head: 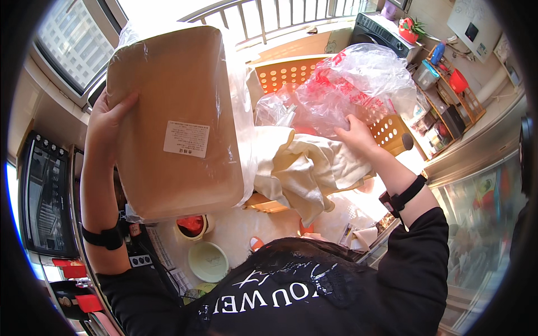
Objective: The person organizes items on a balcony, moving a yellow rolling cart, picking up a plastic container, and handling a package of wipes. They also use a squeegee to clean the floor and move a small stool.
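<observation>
My left hand [110,115] grips the left edge of a large, flat brown package [180,92] in clear plastic wrap, with its thumb on the face; a white printed label is on it. The package is held up at the left. My right hand [357,132] touches the lower part of a crumpled clear plastic bag with red print [336,80], fingers bent on the film. The bag lies over an orange perforated plastic basket [290,74]. A cream cloth [311,161] hangs over the basket's near side, just below my right hand.
A black oven [46,195] stands at the far left. On the floor are a bin with a red liner [191,227] and a pale green basin [208,261]. A washing machine [380,35] and a wooden shelf rack [460,101] stand at the back right, with a glass panel [475,222] nearer.
</observation>
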Motion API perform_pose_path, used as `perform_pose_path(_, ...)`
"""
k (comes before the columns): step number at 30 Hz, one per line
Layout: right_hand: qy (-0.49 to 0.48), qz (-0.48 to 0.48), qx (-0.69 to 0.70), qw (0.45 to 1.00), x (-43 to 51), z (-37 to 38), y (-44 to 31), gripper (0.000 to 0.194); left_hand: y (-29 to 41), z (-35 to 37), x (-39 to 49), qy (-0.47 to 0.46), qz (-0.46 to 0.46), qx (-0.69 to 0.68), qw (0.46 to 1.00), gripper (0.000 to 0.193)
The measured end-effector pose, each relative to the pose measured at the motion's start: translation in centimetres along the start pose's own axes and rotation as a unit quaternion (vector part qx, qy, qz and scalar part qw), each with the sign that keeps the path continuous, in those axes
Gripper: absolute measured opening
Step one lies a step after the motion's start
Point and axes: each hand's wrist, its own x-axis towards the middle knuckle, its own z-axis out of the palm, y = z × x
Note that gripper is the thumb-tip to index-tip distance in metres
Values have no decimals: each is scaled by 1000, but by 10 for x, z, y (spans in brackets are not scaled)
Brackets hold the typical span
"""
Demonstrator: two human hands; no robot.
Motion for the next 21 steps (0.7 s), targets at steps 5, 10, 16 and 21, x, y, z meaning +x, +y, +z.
perform_pose_path(5, 208, -160, -35, 964, -4, -11, -12, 21, 5, 3, 4, -25, 2, -34, 999, 36)
perform_pose_path(10, 322, -257, 97, 906, 10, -40, -42, 53, 5, 6, 9, -20, -3, -26, 999, 35)
perform_pose_path(16, 237, -145, -207, 938, 42, -30, -42, 111, 9, 12, 10, -23, 5, -10, 1000, 32)
perform_pose_path(21, 210, -14, -338, 917, 72, -18, -27, 73, 11, 9, 4, -19, 1, -13, 1000, 32)
